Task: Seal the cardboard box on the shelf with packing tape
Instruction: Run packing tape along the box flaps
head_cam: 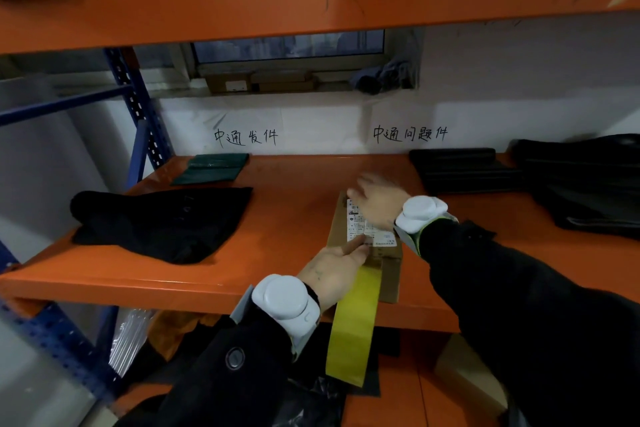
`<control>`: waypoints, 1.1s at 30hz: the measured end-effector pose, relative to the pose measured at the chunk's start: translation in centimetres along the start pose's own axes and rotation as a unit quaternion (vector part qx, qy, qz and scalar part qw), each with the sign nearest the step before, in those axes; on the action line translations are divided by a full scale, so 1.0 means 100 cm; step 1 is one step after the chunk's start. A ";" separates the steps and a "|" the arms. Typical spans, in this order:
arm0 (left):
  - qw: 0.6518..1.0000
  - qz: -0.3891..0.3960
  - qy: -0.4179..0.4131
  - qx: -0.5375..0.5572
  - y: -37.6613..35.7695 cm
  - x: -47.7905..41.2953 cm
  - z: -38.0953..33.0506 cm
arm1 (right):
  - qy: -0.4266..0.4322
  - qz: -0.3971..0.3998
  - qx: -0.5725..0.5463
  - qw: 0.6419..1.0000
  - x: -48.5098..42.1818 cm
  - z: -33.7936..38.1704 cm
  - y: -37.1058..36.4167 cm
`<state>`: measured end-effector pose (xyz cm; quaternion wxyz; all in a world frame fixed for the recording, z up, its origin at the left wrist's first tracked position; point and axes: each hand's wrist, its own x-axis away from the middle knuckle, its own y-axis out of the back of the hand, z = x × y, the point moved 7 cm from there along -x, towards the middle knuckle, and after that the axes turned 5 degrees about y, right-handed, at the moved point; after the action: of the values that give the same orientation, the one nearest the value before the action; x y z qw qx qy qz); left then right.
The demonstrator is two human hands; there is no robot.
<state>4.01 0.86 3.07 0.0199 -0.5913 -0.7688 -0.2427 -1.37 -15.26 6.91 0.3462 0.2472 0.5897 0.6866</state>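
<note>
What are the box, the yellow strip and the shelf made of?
Box: plain brown cardboard, matte, with a white printed paper label on top.
Strip: likely plastic packing tape. It is yellow and thin, and hangs flat off the box front with a slight sheen.
Shelf: probably painted metal. The orange coat is smooth, with a glossy highlight along the front edge.

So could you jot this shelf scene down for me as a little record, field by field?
Place: orange shelf
Box: cardboard box lying flat, shipping label on top
Tape: yellow packing tape strip hanging from the box's near end, past the shelf edge
Left hand: fingers straight, pressing the box's near end
Right hand: open over the far end, blurred
Nearby: black garment to the left, black bags to the right
</note>
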 end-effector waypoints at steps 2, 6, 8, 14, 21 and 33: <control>1.000 0.013 -0.011 0.000 0.000 0.000 -0.002 | 0.029 0.026 -0.007 0.999 0.014 0.009 -0.016; 0.999 0.013 -0.029 -0.027 -0.003 0.003 -0.004 | 0.021 0.015 -0.001 1.000 0.023 0.008 -0.026; 0.999 -0.003 -0.025 -0.030 -0.003 0.004 0.001 | 0.013 0.018 -0.002 1.000 0.022 0.004 -0.027; 0.999 -0.030 -0.010 0.007 0.002 -0.008 0.015 | 0.021 0.005 0.005 1.000 0.024 0.005 -0.025; 0.999 0.036 -0.019 0.001 -0.005 0.003 0.025 | 0.016 0.003 -0.004 1.000 0.024 0.004 -0.025; 1.000 -0.017 -0.015 -0.001 0.005 0.003 0.023 | 0.138 0.000 -0.149 0.979 0.072 0.008 -0.007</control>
<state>4.99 2.18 1.35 0.0037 -0.5820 -0.7785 -0.2351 -5.22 -9.18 5.87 0.2945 0.0962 0.5227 0.7943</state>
